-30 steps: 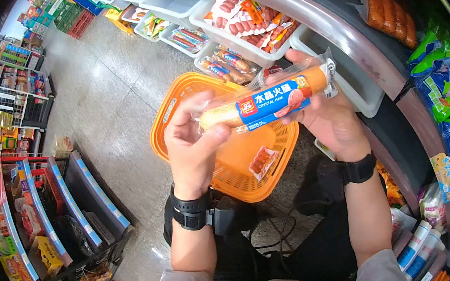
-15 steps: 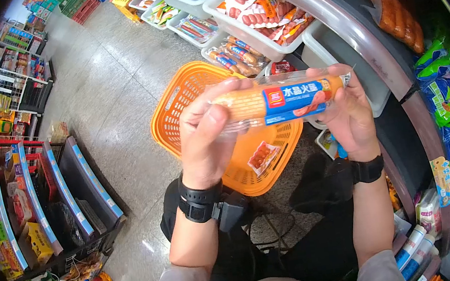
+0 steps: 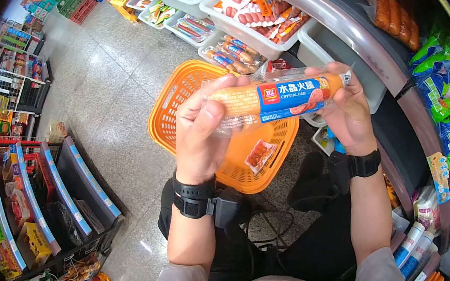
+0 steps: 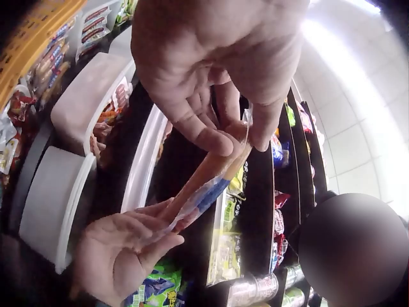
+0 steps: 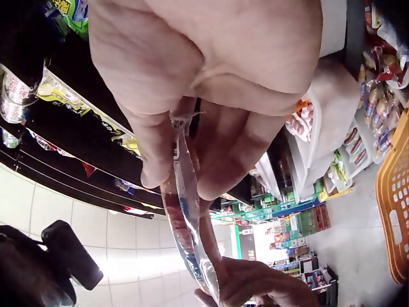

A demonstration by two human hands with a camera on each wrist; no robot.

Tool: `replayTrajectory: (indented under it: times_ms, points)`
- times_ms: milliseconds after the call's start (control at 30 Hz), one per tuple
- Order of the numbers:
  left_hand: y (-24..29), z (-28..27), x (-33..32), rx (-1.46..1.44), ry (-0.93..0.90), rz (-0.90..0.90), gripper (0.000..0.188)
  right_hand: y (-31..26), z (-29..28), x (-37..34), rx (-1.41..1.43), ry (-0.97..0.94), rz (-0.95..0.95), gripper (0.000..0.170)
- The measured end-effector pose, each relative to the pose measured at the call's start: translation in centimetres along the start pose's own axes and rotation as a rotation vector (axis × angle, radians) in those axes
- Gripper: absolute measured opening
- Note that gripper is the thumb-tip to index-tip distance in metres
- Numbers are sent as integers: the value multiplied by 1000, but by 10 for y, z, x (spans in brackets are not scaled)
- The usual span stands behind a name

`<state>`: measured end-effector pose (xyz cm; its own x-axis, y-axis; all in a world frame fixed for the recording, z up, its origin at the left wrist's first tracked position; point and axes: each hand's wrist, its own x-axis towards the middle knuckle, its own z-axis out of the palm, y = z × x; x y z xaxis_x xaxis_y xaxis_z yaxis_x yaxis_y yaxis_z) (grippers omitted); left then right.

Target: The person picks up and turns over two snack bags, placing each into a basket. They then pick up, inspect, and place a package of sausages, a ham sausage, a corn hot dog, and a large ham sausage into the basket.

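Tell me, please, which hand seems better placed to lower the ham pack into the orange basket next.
The left hand, I would judge: in the head view it overlaps the orange basket while gripping one end of the ham pack. There, the right hand pinches the other end, beyond the basket's rim.

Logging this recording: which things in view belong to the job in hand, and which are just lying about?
Job in hand:
Clear-wrapped, tube-shaped ham with blue label, held by left hand and right hand
Orange perforated plastic basket (probably)

Lying about:
White plastic bin of sausage packs
Shiny green plastic packets
Red plastic crate
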<state>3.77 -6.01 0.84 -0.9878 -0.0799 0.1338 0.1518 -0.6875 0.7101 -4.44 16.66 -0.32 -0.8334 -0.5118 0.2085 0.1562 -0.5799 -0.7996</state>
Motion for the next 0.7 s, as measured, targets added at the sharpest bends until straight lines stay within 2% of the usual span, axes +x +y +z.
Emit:
replayTrajectory:
  times_ms: [167,233,333,567,633,700]
  points:
    - [0,-8,2,-31,-23,-39,47,1,1,0,-85,65,8,53]
    - [0,-2,4,115,83,-35,48,0,5,1,-122,123,15,55]
    - [-5,-3,5,92,82,-4,47,-1,5,3,-43,126,41,55]
    - [-10,-4,9,-19,120,5,44,-4,9,6,-113,109,81,65]
    - [-8,-9,10,25,152,22,42,-5,9,8,72,47,134,64]
    - [-7,-8,9,28,149,21,42,-7,14,7,-30,90,138,64]
